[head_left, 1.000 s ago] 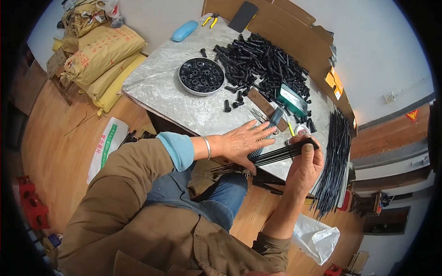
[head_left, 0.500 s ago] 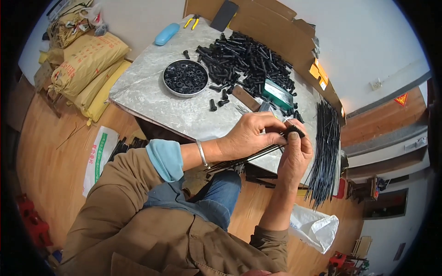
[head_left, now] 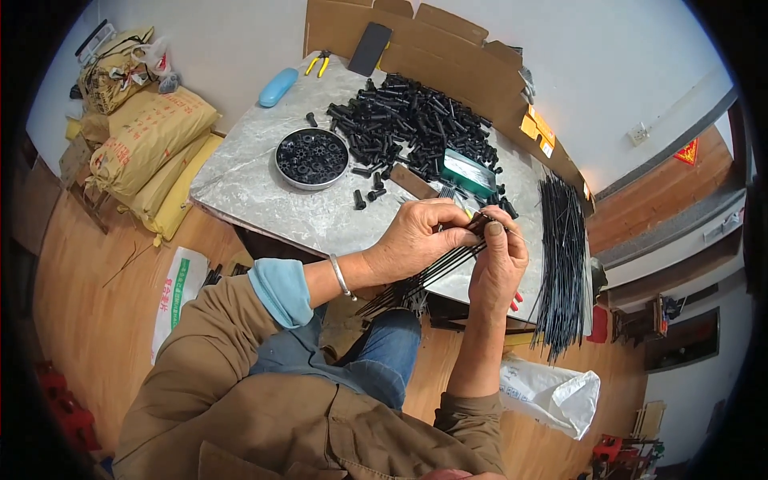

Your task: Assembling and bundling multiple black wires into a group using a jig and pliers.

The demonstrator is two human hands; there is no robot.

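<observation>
Both my hands meet over the table's front edge. My left hand [head_left: 412, 246] is closed around several thin black rods [head_left: 438, 272], which slant down toward my lap. Thumb against fingers, my right hand [head_left: 498, 264] pinches the upper ends of these rods; a small dark part there is mostly hidden by the fingertips. Just beyond the hands are a green box [head_left: 470, 176] with a clear top and a flat brown block [head_left: 414, 182]. A round metal bowl [head_left: 314, 186] of small black rings sits to the left, beside a heap of short black tubular parts [head_left: 416, 116].
Many long black rods [head_left: 560, 268] hang over the table's right edge. Upright cardboard [head_left: 448, 50] borders the back. Yellow-handled pliers [head_left: 318, 66], a blue case [head_left: 278, 88] and a dark flat slab [head_left: 370, 50] lie at the far left. Stuffed sacks [head_left: 152, 136] and a white bag [head_left: 552, 392] are on the floor.
The dark ridged part that showed at my right fingertips is now mostly covered. Both hands have shifted slightly, and the rods in my left hand look more fanned out. The view has turned a little.
</observation>
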